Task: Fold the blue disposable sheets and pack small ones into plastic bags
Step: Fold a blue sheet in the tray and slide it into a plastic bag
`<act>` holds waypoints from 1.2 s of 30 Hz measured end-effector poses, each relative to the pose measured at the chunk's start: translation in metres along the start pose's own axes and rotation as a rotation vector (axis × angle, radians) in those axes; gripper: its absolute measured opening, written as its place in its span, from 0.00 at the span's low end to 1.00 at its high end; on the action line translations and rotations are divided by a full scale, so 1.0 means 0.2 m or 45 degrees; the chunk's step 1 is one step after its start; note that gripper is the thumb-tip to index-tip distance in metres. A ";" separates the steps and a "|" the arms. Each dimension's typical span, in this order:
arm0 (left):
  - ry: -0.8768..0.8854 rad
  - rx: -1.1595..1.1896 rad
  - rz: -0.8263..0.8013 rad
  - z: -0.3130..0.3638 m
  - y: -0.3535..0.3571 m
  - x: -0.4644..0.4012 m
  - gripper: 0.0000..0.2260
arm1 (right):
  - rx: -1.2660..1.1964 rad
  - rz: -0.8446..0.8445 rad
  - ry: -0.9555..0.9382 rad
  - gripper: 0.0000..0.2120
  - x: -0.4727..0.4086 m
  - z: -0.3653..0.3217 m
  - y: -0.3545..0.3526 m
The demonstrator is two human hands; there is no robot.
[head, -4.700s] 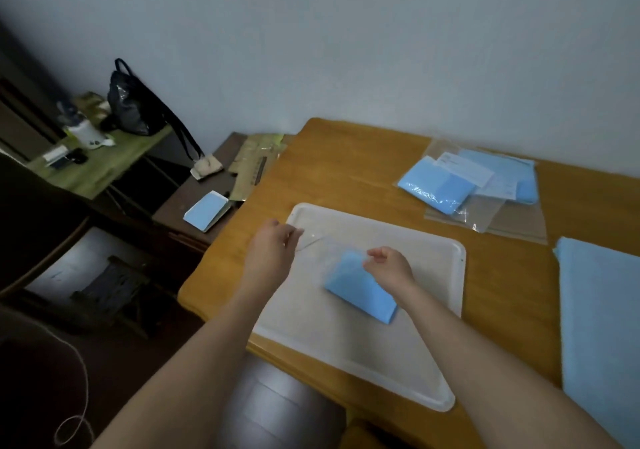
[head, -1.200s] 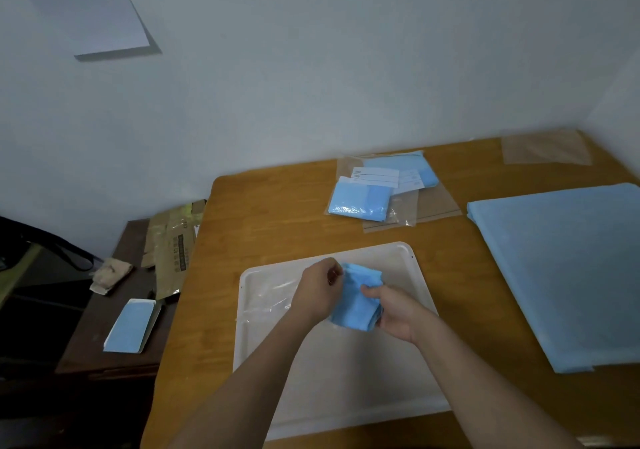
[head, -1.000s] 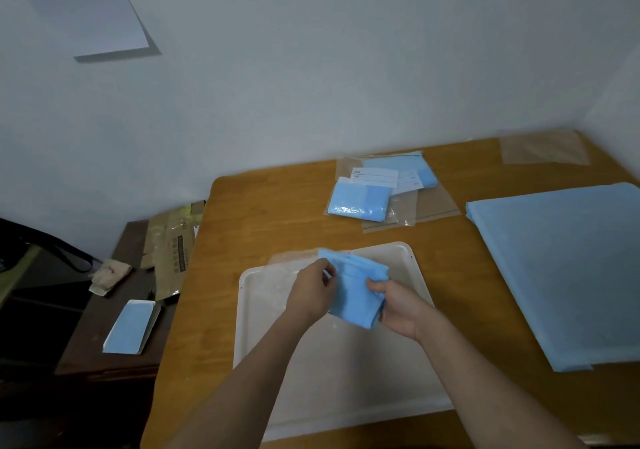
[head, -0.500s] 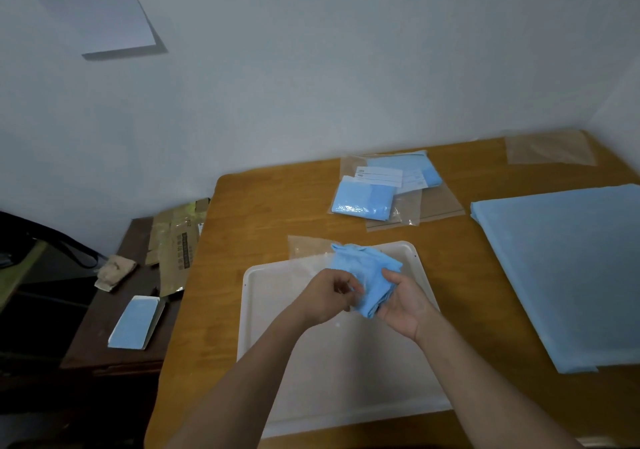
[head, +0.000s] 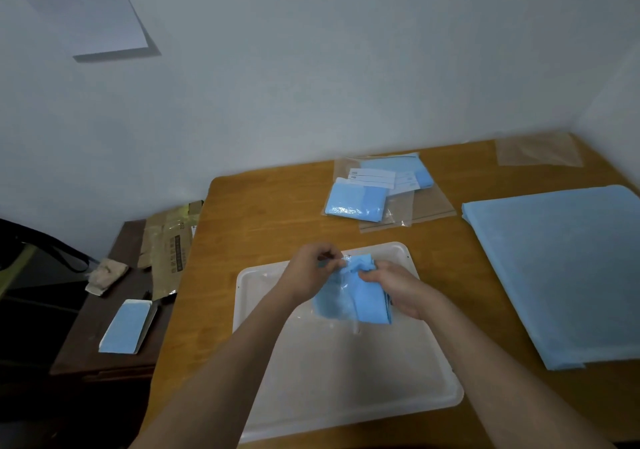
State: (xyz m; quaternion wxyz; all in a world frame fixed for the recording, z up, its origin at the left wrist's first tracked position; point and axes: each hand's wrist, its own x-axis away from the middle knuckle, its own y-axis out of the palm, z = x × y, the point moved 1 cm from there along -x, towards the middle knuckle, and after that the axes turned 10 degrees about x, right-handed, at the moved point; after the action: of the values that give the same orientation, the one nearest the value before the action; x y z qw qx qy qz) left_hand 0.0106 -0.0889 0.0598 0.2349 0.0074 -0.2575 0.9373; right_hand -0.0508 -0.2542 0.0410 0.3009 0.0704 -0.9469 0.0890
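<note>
Gripping small blue sheet (head: 367,301) w/ both hands, left (head: 311,274) & right (head: 398,287), above tray (head: 346,379).

Dim, flat, bluish light; soft overall focus, wide-angle bending at the edges.

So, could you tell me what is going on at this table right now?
A person is packing a small folded blue sheet into a clear plastic bag above the white tray. The left hand pinches the bag's mouth; the right hand grips the sheet. Two packed bags lie farther back, and a large blue sheet waits on the right.
</note>
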 end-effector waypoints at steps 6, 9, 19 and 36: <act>-0.046 0.256 0.187 0.02 0.00 0.01 0.07 | 0.296 0.087 -0.197 0.07 0.01 0.00 0.00; -0.141 0.454 0.440 0.01 -0.04 0.00 0.09 | 0.192 0.174 -0.322 0.25 0.01 0.04 -0.04; -0.349 0.959 0.563 -0.02 -0.10 -0.02 0.09 | -0.143 0.368 -0.249 0.02 -0.06 0.10 -0.03; -0.163 0.740 0.686 0.00 -0.22 -0.01 0.06 | -0.127 0.639 -0.420 0.04 -0.12 -0.14 -0.12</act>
State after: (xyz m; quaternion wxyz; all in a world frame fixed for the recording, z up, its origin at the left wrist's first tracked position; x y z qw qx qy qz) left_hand 0.0316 -0.0566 0.0802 -0.0476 0.0644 0.0116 0.9967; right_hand -0.0111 -0.2692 0.0513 0.1147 -0.1672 -0.9740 0.1013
